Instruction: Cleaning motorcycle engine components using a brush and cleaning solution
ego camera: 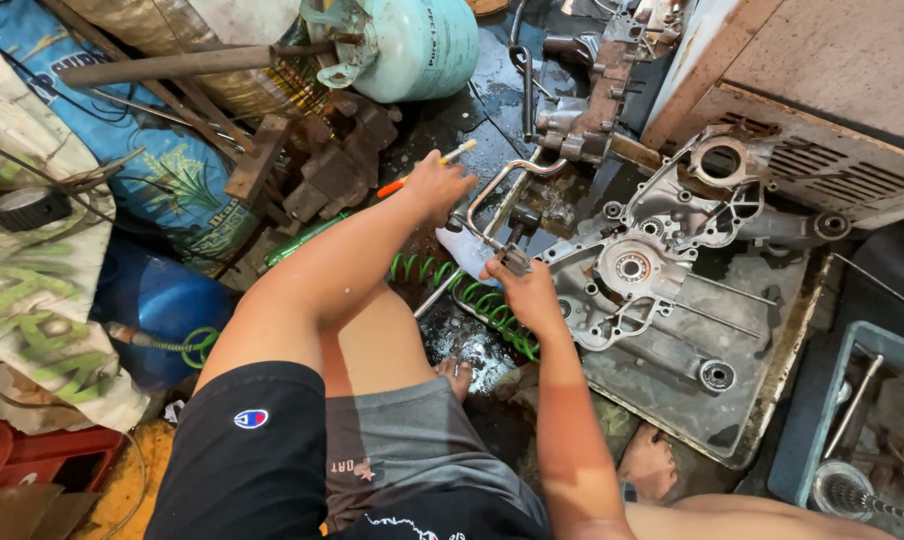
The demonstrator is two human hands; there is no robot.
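Seen from above, the person crouches with both bare arms stretched forward over a wet, oily floor. The left arm runs out long from the shoulder, elbow nearly straight, and the left hand is curled into a loose fist with its knuckles up; its fingers are closed around a thin brush with an orange handle, whose orange end sticks out to the left of the fist and whose pale tip pokes out beyond the knuckles to the upper right. The right forearm rises from the lower edge of the view, wrist slightly bent, and the right hand has its fingers pinched together on a small dark metal part that sits just past the fingertips. A bent silver metal rod arcs between the two hands, above the right fingertips and just right of the left fist. Directly right of the right hand, almost touching its fingers, lies a grey aluminium engine case resting in a shallow metal tray. A green coiled hose runs under the right wrist and back towards the person's knee. Well beyond the left hand's fingers stands a pale green gas cylinder.
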